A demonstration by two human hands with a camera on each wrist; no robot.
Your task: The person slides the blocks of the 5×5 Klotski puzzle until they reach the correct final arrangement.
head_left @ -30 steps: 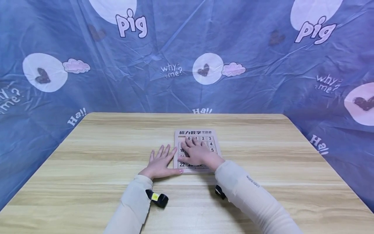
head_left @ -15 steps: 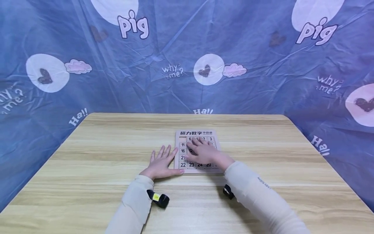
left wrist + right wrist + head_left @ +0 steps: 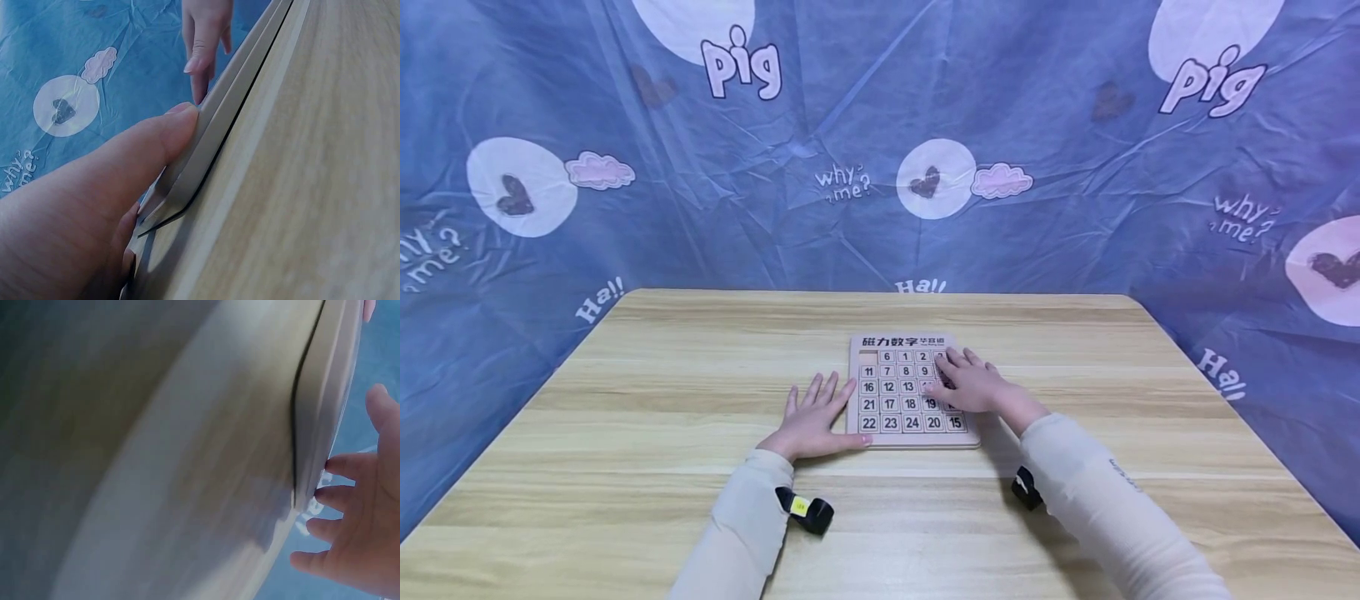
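Note:
A number sliding puzzle (image 3: 917,442) lies flat on the table, with Chinese lettering along its top and a bare slot at its upper left. Spread beside its left edge, my left hand (image 3: 811,423) rests its thumb on the lower left corner of the frame. In the left wrist view that thumb (image 3: 178,128) touches the puzzle's rim. Over the right-hand columns, my right hand (image 3: 973,383) has its fingers extended and covers some tiles there. The right wrist view has two fingers (image 3: 337,497) at the board's edge; whether they press on it I cannot tell.
The wood-grain table (image 3: 700,358) spreads around the puzzle on every side. Behind and beside it hangs a blue printed curtain (image 3: 850,233). A black wrist camera (image 3: 811,514) sits under the left sleeve, another (image 3: 1027,488) under the right.
My right hand has moved rightward from the middle of the puzzle to its right side, uncovering the middle tiles. The left hand stays in place, and the slot remains at the upper left.

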